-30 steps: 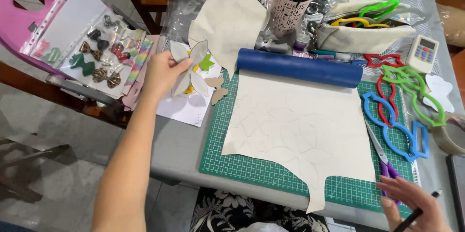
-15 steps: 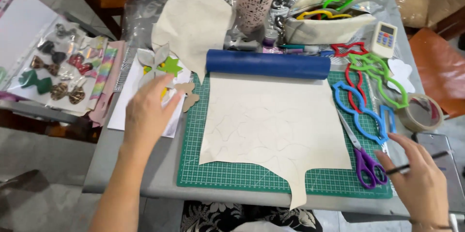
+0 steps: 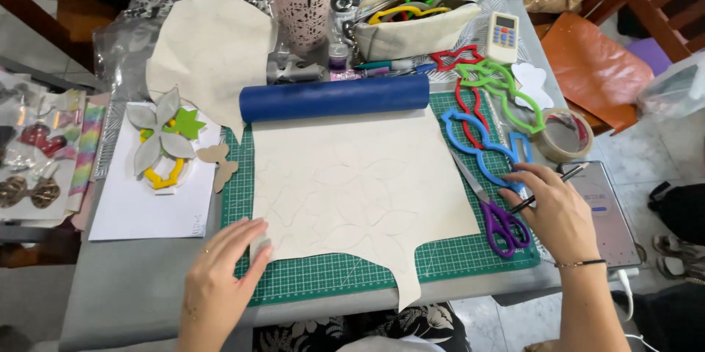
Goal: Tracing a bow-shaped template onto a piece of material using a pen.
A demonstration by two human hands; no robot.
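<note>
In the lower left of the frame the left hand (image 3: 224, 267) lies flat and open, fingers pressing the bottom left corner of a cream sheet (image 3: 360, 190) faintly traced with outlines. That sheet is spread across the green cutting mat (image 3: 440, 260) in the middle of the frame, its lower edge hanging over the front of the mat, and its top edge runs up to a dark blue roll (image 3: 334, 97) lying across the head of the mat. At the right, the right hand (image 3: 551, 209) is curled around a thin black pen (image 3: 547, 189), its fingertips touching the blue cutter frame (image 3: 477, 150) at the right edge of the mat. Purple-handled scissors (image 3: 499, 220) lie just left of that hand, blades pointing to the upper left. Red and green cutter frames (image 3: 499, 84) sit above the blue one, with a tape roll (image 3: 564, 135) near them to the right. On the left, a white paper (image 3: 147, 209) carries grey petal cut-outs (image 3: 158, 135). A second cream piece (image 3: 209, 51) lies in the upper left, beside a pink perforated cup (image 3: 301, 18).
</note>
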